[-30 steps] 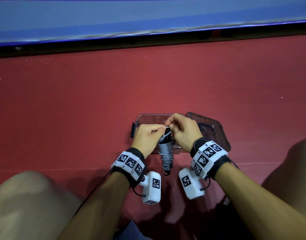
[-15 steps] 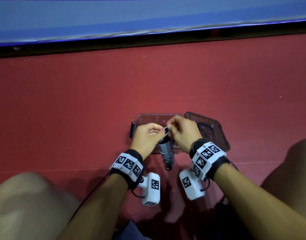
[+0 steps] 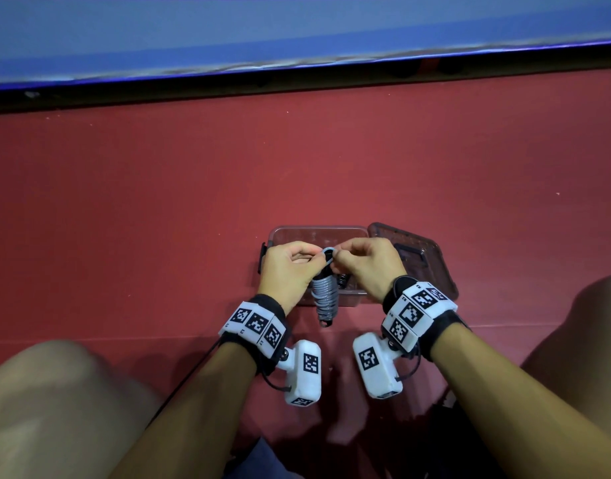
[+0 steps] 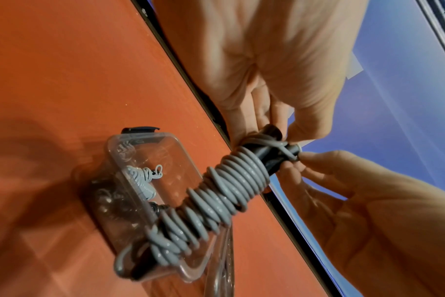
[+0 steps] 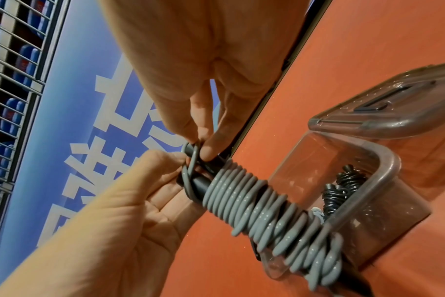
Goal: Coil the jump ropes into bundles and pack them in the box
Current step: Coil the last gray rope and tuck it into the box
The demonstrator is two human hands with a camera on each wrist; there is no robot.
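Jump rope first: from the head view, we hold the grey plastic-coated jump rope bundle (image 3: 325,299) upright between both hands, above the near edge of the clear rectangular plastic box (image 3: 318,233) on the red floor (image 3: 159,202), probably so the finished coil can drop straight in. Our left hand (image 3: 290,271) and right hand (image 3: 366,267) meet at the top of the bundle, fingers curled, pinching a small grey loop there. The box's smoky translucent lid (image 3: 432,257) lies just beyond our right grip.

Seen by the left wrist, the grey cord is wound tightly round black handles (image 4: 272,158), whose ends stick out at the top. Our left grip closes on those handle ends while the fingertips (image 4: 307,158) of the other hand pinch the last strand across them, which we judge is tucking off the coil. Below the grip, the box already holds a grey coiled bundle (image 4: 142,182).

Looking along the right wrist, our right thumb and forefinger pinch the strand looped over the handle tips; the left palm cradles the bundle beneath. A black coiled rope (image 5: 341,186) lies in the box past the grip.
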